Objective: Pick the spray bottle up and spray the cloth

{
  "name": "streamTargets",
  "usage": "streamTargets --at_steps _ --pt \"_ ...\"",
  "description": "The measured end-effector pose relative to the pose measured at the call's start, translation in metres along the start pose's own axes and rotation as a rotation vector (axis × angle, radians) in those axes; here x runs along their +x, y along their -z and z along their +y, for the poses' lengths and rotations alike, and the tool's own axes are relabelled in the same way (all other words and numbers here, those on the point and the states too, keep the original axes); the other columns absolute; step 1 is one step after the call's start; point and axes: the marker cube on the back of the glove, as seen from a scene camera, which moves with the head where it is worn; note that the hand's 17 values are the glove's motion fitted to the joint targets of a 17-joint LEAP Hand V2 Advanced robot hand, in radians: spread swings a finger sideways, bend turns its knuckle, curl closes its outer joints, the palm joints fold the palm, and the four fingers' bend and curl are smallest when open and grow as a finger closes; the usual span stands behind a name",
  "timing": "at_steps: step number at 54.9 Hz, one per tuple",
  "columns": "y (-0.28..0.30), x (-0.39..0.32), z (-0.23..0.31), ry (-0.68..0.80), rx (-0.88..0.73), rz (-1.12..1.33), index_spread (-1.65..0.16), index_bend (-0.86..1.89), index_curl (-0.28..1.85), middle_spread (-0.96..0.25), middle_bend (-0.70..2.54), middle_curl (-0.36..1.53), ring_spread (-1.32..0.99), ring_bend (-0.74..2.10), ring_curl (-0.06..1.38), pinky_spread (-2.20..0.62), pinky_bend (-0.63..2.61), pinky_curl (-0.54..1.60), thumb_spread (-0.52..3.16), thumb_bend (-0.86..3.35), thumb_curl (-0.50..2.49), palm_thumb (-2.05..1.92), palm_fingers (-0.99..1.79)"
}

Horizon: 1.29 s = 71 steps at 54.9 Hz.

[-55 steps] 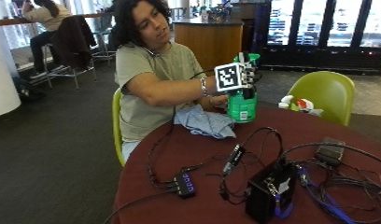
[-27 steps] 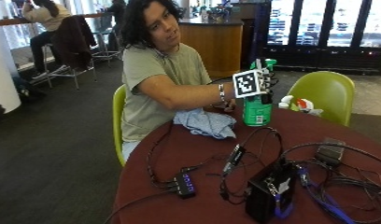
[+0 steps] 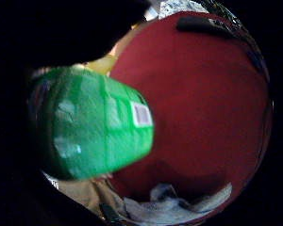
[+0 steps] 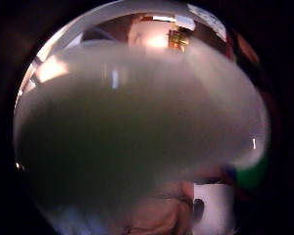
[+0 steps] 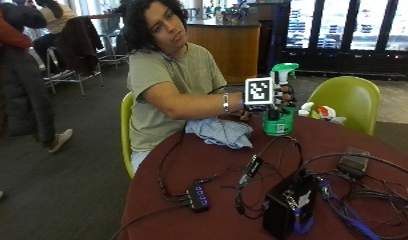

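In the outside view a green spray bottle (image 5: pixel 278 124) with a green and white trigger head stands upright at the far side of the dark red round table (image 5: pixel 210 165). My gloved right hand (image 5: pixel 284 95) grips its neck, fingers curled round it. A crumpled light blue cloth (image 5: pixel 220 132) lies on the table just beside the bottle, toward the person's body. The little finger side palm view shows the green bottle body (image 3: pixel 94 125) close to the palm, over the red table (image 3: pixel 203 94), with the cloth (image 3: pixel 174 205) by the bottle's base. I cannot tell whether the base touches the table.
A small white, red and green object (image 5: pixel 320 111) lies behind the bottle near a green chair (image 5: pixel 347 97). Nearer the camera sit a black box (image 5: pixel 290 205), a USB hub (image 5: pixel 197 195), a small dark device (image 5: pixel 354 162) and several tangled cables.
The hand and bottle have shifted along the table away from the person's body and the cloth. The bottle stays upright in the grip. The cloth has not moved.
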Motion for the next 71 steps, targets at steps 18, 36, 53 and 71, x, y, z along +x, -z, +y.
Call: streamTargets --at_steps 18,36,53,71 --pt "0.080 -0.002 0.094 -0.043 0.024 0.581 -0.33 0.13 0.44 -0.02 0.17 0.38 -0.06 0.25 0.37 0.16 0.21 0.35 0.89 -0.05 0.50 0.54 0.52" --pt "0.090 -0.040 0.174 -0.059 -0.010 0.825 -0.38 0.17 0.36 -0.01 0.18 0.34 -0.05 0.23 0.35 0.20 0.19 0.34 0.95 -0.03 0.42 0.51 0.40" --pt "0.073 -0.048 0.213 -0.075 -0.060 0.865 -0.39 0.19 0.35 -0.01 0.18 0.33 -0.06 0.19 0.33 0.20 0.18 0.32 0.99 -0.02 0.39 0.54 0.39" --pt "0.065 -0.036 0.218 -0.103 -0.082 0.847 -0.40 0.21 0.37 -0.02 0.18 0.32 -0.06 0.18 0.29 0.21 0.17 0.31 1.01 -0.02 0.38 0.57 0.38"
